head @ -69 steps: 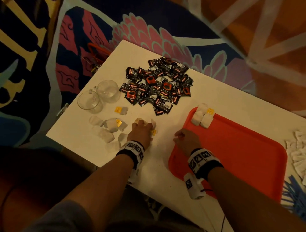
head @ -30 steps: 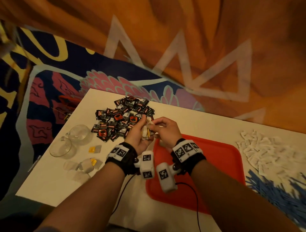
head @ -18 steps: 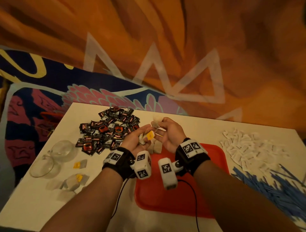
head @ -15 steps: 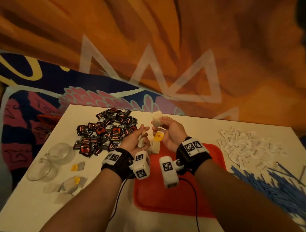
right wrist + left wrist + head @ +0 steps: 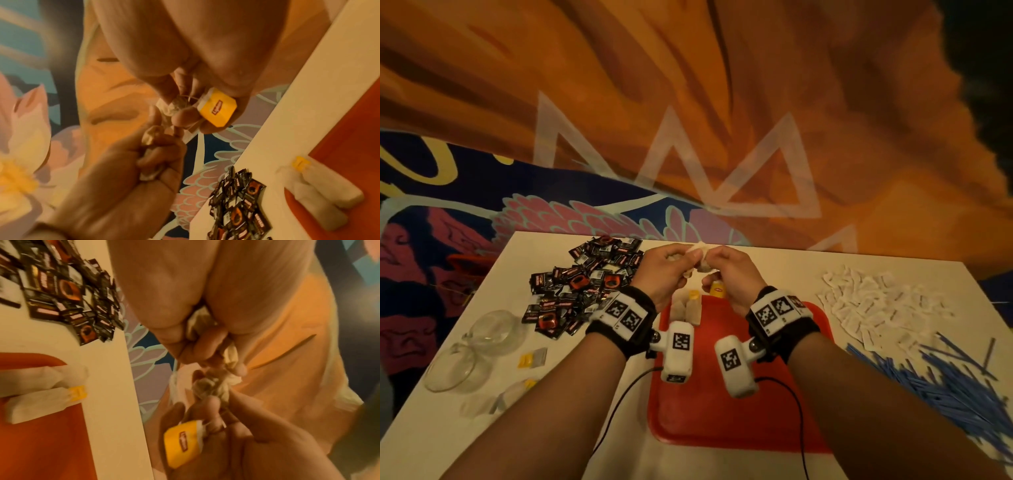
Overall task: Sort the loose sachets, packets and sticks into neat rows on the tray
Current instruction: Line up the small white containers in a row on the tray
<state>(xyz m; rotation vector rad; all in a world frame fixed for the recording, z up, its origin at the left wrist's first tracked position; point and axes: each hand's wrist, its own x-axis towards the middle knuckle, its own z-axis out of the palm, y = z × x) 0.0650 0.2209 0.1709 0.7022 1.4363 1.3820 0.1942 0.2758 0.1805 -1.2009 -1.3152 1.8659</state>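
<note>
Both hands are raised together over the far edge of the red tray (image 5: 722,414). My left hand (image 5: 688,264) grips crumpled white tea bags (image 5: 197,324) in its curled fingers. My right hand (image 5: 709,265) pinches a tea bag (image 5: 207,386) whose yellow tag (image 5: 717,290) hangs under the palm; the same tag (image 5: 218,108) shows in the right wrist view. The bags in the two hands touch, seemingly tangled. Two tea bags (image 5: 686,310) lie side by side at the tray's far left corner.
A pile of black sachets (image 5: 585,284) lies left of the tray, white packets (image 5: 866,305) and blue sticks (image 5: 948,387) to its right. Two glass cups (image 5: 493,330) and a few loose tea bags (image 5: 534,358) sit near the table's left edge.
The left hand lifted tea bags off the table and met the right hand over the tray's far edge. In the last half second the hands closed in on the bags between them.
</note>
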